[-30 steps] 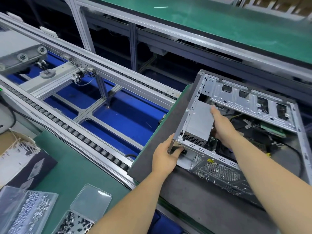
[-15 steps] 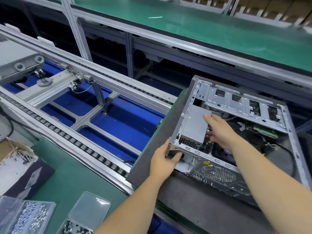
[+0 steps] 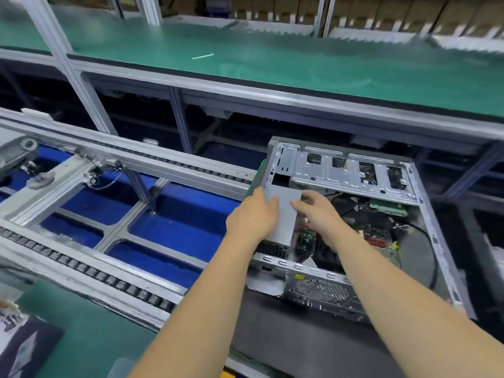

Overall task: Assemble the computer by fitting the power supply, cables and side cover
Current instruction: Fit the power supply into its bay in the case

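Note:
An open grey computer case (image 3: 431, 241) lies on its side on a dark pallet (image 3: 286, 336), its inside facing up. The grey power supply (image 3: 286, 214) sits in the case's left rear corner, with a perforated grille on its near face. My left hand (image 3: 253, 216) lies on the supply's left top edge, fingers wrapped over it. My right hand (image 3: 316, 211) presses on the supply's right edge, fingers spread. The green motherboard (image 3: 379, 236) and black cables (image 3: 425, 241) show to the right of my hands. The drive bracket (image 3: 349, 173) spans the far side.
A roller conveyor (image 3: 90, 271) with blue pans (image 3: 174, 222) runs to the left. A green-topped bench (image 3: 272, 66) stands behind. At the lower left, on a green mat (image 3: 90, 336), lies a dark box (image 3: 24, 350).
My left hand has left the case's near-left corner and gone up onto the power supply's left side. My right hand slid toward the supply's right edge. The camera tilted up.

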`<state>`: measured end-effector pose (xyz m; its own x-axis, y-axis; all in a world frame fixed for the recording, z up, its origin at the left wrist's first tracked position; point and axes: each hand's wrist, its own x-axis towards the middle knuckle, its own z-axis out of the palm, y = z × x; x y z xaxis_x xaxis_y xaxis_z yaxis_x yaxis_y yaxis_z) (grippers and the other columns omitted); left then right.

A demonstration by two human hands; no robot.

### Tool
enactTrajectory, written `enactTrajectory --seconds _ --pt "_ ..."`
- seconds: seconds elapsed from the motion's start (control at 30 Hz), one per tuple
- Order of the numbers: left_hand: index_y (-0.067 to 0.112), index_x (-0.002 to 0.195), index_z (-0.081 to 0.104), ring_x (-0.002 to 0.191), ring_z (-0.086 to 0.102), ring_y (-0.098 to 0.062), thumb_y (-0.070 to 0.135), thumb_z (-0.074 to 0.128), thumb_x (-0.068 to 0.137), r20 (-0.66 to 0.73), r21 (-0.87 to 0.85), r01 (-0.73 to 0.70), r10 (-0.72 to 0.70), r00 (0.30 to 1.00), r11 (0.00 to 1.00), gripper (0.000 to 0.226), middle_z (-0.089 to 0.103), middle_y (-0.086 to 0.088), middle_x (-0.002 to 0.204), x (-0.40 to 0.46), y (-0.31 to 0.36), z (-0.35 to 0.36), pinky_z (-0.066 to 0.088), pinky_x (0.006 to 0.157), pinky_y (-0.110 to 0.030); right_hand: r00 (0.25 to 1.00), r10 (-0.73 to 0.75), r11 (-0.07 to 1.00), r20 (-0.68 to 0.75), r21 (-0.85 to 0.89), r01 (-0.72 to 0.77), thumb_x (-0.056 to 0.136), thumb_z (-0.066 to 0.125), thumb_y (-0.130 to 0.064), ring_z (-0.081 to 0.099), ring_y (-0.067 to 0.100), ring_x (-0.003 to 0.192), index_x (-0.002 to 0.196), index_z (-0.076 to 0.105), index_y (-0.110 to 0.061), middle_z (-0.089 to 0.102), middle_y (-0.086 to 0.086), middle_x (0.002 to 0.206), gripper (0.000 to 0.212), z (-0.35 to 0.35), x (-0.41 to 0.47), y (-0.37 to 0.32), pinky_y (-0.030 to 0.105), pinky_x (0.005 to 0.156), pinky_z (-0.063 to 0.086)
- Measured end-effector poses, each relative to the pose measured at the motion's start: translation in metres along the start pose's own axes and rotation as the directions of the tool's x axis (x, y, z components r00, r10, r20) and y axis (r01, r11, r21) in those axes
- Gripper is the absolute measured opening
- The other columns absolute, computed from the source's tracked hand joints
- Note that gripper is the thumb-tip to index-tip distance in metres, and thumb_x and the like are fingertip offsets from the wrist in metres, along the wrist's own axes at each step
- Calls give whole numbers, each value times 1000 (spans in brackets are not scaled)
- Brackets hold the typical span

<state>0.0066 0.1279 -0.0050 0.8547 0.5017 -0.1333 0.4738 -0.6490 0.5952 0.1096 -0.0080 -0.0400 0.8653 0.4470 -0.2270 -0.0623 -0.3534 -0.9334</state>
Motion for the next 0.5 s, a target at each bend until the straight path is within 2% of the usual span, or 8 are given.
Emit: enactTrajectory --seconds 0.07,0.1,0.13,0.17,0.23,0.3,0.37,0.5 --pt "22 147 33 118 55 -37 49 25 105 -34 106 -4 7 999 994 51 54 -10 137 2 7 8 47 95 -50 979 -177 952 -96 -269 146 96 68 -28 58 23 121 142 54 -14 60 5 135 50 1 -3 -4 44 108 46" --pt "21 152 27 120 54 -39 47 23 105 -47 129 -11 18 999 992 54 50 -11 141 2 8 11 46 95 -50 948 -307 876 -78 -413 250 95 67 -29 51 24 130 145 52 -15 56 4 140 54 1 -6 -6 45 111 41" --pt "21 156 22 122 53 -39 46 23 105 -54 136 -14 22 998 991 56 48 -12 143 3 7 14 46 96 -49 917 -398 790 17 -501 353 93 68 -33 40 25 139 147 51 -19 49 3 146 58 0 -11 -7 46 116 35" --pt "21 157 21 125 52 -38 46 22 105 -55 115 -9 16 998 993 58 47 -12 145 5 7 14 45 97 -49 901 -401 728 165 -540 422 90 69 -42 26 24 147 150 47 -27 39 2 155 66 -2 -15 -10 49 121 27" --pt "26 157 25 129 49 -35 48 20 104 -55 7 10 -9 998 1000 58 48 -10 148 8 6 13 42 100 -47 886 -178 644 429 -630 434 71 66 -74 -9 22 155 157 23 -47 5 -5 170 100 -5 -22 -17 55 125 7" --pt "32 155 31 130 49 -31 49 19 101 -55 -111 34 -40 998 993 57 48 -5 149 9 4 10 40 100 -44 864 47 513 502 -754 410 51 62 -92 -32 24 151 156 -7 -51 -28 -6 166 132 -7 -21 -28 60 122 -5" --pt "36 153 33 131 48 -29 48 19 100 -58 -171 50 -61 996 984 56 47 -1 151 7 4 8 39 101 -42 863 138 398 486 -825 401 52 69 -90 -36 28 148 155 -21 -45 -37 1 162 145 -2 -15 -40 63 122 -8" --pt "38 148 39 126 52 -30 53 14 101 -77 -145 57 -68 995 988 56 54 -1 145 3 5 10 39 98 -44 880 203 277 429 -887 369 65 82 -65 -34 32 149 156 -27 -28 -37 15 161 146 17 -11 -58 63 122 -5"
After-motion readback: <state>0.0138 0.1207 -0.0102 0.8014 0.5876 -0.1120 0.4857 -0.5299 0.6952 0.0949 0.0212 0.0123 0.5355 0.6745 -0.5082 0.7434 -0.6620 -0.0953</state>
